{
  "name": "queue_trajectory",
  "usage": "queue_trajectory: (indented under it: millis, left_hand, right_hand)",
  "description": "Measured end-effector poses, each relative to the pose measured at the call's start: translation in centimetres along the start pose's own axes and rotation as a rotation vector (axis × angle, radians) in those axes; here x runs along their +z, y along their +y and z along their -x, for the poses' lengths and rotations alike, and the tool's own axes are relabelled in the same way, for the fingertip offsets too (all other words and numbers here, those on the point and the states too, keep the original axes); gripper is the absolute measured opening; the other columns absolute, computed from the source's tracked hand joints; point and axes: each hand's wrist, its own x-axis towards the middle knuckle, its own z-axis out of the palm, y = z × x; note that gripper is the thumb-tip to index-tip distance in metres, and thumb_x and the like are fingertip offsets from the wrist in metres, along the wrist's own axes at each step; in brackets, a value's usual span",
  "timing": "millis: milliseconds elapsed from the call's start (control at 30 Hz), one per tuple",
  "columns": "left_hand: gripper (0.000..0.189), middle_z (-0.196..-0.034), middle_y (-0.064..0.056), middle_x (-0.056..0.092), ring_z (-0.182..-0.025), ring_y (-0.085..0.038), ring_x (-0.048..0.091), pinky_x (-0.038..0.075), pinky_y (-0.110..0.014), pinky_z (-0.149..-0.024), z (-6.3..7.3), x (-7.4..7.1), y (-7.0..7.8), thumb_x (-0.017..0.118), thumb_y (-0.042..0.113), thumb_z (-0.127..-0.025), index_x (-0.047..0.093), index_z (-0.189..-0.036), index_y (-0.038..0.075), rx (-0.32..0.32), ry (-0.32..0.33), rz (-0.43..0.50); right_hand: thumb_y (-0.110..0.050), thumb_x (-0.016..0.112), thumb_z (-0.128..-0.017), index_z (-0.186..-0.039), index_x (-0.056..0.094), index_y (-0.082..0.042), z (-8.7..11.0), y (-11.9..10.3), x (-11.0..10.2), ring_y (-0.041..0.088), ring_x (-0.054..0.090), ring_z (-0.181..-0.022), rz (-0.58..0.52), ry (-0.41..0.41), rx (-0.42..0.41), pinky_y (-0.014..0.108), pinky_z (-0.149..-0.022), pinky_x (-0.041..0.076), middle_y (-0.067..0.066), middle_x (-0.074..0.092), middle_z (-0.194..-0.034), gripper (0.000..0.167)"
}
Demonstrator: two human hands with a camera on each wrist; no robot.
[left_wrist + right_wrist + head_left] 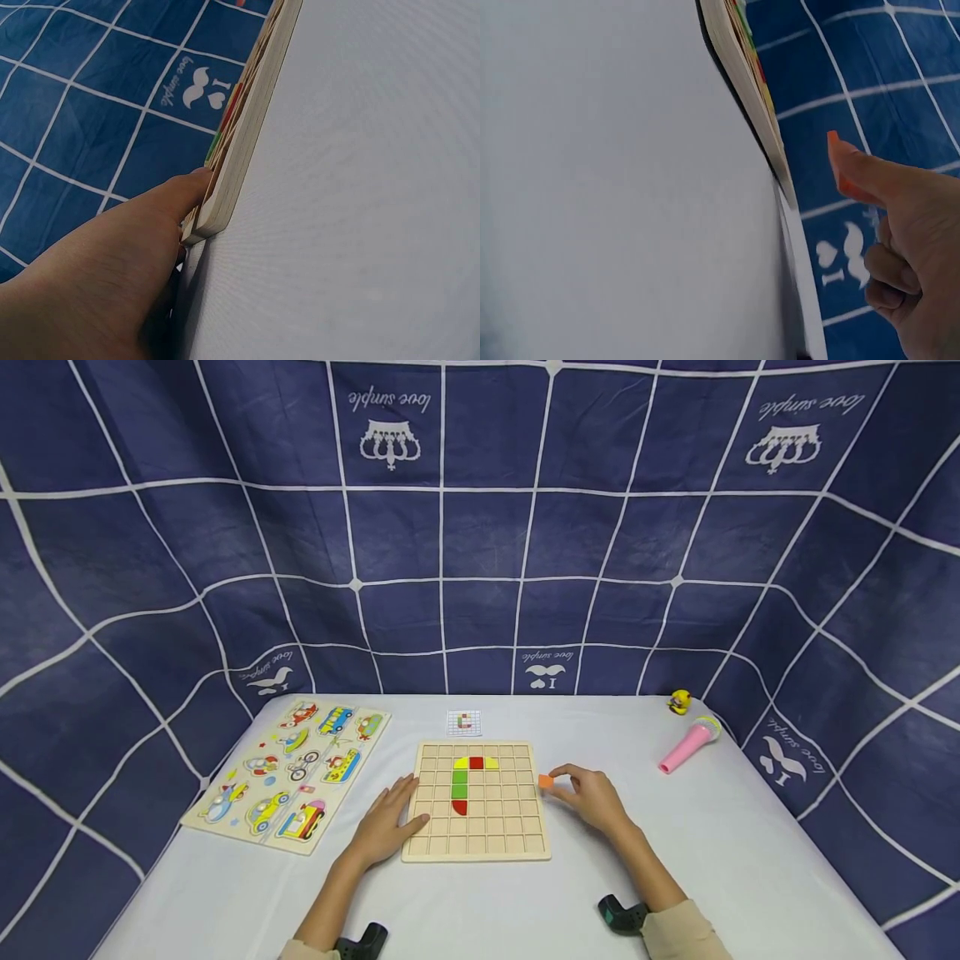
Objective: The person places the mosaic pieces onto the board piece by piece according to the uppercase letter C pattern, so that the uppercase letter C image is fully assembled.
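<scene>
A square wooden grid board lies in the middle of the table. Along its upper row of tiles a red square tile sits between two yellow rounded tiles. Below the left yellow one run two green square tiles, then a red rounded tile. My left hand rests at the board's left edge, fingers extended, with the thumb over the rim. Just off the right edge, my right hand pinches an orange square tile between thumb and finger, raised above the table in the right wrist view.
Behind the board lies a small pattern card. A wooden vehicle puzzle board occupies the left side. At the back right are a pink toy microphone and a small yellow toy figure. A blue checked curtain surrounds the table.
</scene>
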Motion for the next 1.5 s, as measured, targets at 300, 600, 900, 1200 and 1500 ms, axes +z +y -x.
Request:
queue_trajectory:
  millis: [300,600,900,1200,1500]
  left_hand:
    - [0.072,-0.148,-0.012,0.029,-0.138,-0.027,0.018,0.01,-0.043,-0.112,0.0,0.0,0.0,0.06,0.041,-0.087,0.033,-0.143,0.004,0.003,-0.002,-0.008]
    - [0.072,-0.147,-0.013,0.03,-0.138,-0.028,0.018,0.011,-0.043,-0.112,0.0,0.0,0.0,0.061,0.041,-0.087,0.033,-0.142,0.004,0.007,0.002,-0.002]
    - [0.073,-0.147,-0.013,0.03,-0.138,-0.028,0.019,0.011,-0.044,-0.112,0.0,0.0,0.0,0.06,0.042,-0.087,0.033,-0.142,0.004,0.006,0.004,0.0]
    - [0.073,-0.148,-0.013,0.029,-0.138,-0.028,0.018,0.011,-0.043,-0.112,0.1,-0.1,0.1,0.06,0.041,-0.087,0.032,-0.143,0.004,-0.001,0.001,0.006]
    - [0.073,-0.148,-0.014,0.029,-0.138,-0.028,0.018,0.01,-0.044,-0.112,0.0,0.0,0.1,0.06,0.041,-0.087,0.032,-0.143,0.004,-0.008,0.001,-0.002]
  right_hand:
    - [-0.036,0.075,-0.076,-0.095,0.07,-0.02,-0.4,-3.8,2.0,0.001,0.02,-0.045,-0.015,-0.053,-0.078,0.019,-0.04,0.017,-0.013,0.026,-0.048,0.026]
    - [-0.043,0.071,-0.078,-0.097,0.07,-0.018,-0.5,-6.1,4.9,0.0,0.024,-0.042,-0.022,-0.133,-0.103,0.018,-0.039,0.025,-0.014,0.034,-0.043,0.031]
    - [-0.042,0.071,-0.078,-0.096,0.07,-0.02,-0.9,-7.2,6.6,0.002,0.028,-0.044,0.01,-0.145,-0.153,0.021,-0.043,0.033,-0.009,0.049,-0.048,0.028]
    - [-0.047,0.068,-0.079,-0.097,0.069,-0.022,-0.8,-7.6,7.1,0.004,0.028,-0.047,0.099,-0.154,-0.147,0.021,-0.047,0.035,-0.014,0.041,-0.048,0.031]
    - [-0.044,0.069,-0.079,-0.099,0.069,-0.022,-0.7,-7.6,7.2,0.003,0.034,-0.048,0.089,-0.137,-0.15,0.024,-0.056,0.044,-0.013,0.054,-0.057,0.03]
